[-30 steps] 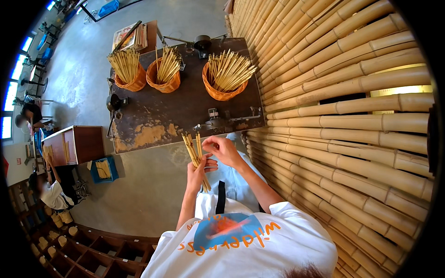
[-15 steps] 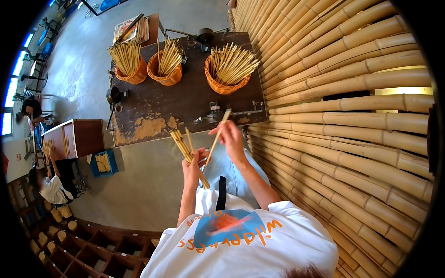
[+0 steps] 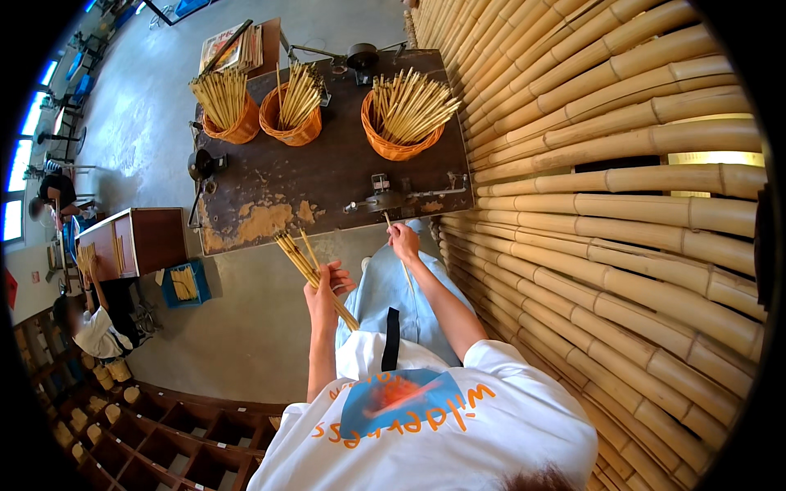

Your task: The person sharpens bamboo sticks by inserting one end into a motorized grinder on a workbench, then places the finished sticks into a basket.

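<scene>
A bundle of thin bamboo sticks (image 3: 296, 255) slants through my left hand (image 3: 326, 282), whose thumb and palm grip it while some fingers stretch to the right. My right hand (image 3: 402, 242) pinches a single bamboo stick (image 3: 408, 277) near its upper part. That stick's top end meets the table's near edge, close to a small metal device (image 3: 383, 198) with a dark round part and a rod. Whether the stick touches the device, I cannot tell. Beyond my hands stands the dark worn table (image 3: 303, 180).
Three wicker baskets (image 3: 401, 150) full of bamboo sticks stand along the table's far side. More metal devices (image 3: 201, 164) sit at its edges. A bamboo-pole wall (image 3: 606, 209) rises on the right. At left, a person (image 3: 100, 331) works by a brown cabinet (image 3: 151, 241) and blue crate (image 3: 185, 285).
My right hand has brought its stick away from the bundle, down and right, up against the table edge by the device. My left hand has shifted left with the bundle, its fingers loosening.
</scene>
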Motion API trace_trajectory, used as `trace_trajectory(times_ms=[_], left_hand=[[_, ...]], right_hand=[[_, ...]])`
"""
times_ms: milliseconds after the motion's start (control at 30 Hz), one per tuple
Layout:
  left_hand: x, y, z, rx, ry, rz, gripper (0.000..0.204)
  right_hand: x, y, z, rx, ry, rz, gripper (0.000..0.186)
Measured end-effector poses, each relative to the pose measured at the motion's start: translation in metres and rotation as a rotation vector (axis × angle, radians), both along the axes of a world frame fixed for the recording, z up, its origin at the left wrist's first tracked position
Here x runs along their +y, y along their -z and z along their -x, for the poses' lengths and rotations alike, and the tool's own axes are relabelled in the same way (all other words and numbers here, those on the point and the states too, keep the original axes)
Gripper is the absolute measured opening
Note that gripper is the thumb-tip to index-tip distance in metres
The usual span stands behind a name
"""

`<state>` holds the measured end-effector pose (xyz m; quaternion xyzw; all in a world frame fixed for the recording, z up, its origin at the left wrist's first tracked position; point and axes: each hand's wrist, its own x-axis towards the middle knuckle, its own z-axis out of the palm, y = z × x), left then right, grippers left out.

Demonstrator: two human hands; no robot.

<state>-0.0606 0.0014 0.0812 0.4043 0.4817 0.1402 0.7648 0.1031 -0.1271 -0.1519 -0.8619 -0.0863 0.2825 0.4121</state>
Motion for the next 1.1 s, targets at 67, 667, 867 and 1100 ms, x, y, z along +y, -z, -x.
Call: trace_trajectory(times_ms=[67, 667, 867, 1100], left_hand=[[-0.001, 0.001, -0.001, 0.003, 0.011, 0.004, 0.041], [0.010, 0.010, -0.020, 0.036, 0.043, 0.030, 0.041], [0.011, 0.016, -0.024, 0.042, 0.046, 0.039, 0.041], [0.018, 0.017, -0.033, 0.053, 0.023, 0.032, 0.041]], right_hand=[[0.005, 0.012, 0.000, 0.018, 0.038, -0.029, 0.025], [0.022, 0.055, 0.009, 0.050, 0.335, -0.349, 0.028], [0.032, 0.047, 0.017, 0.295, 0.522, -0.496, 0.026], [0.030, 0.056, 0.020, 0.144, 0.460, -0.459, 0.026]])
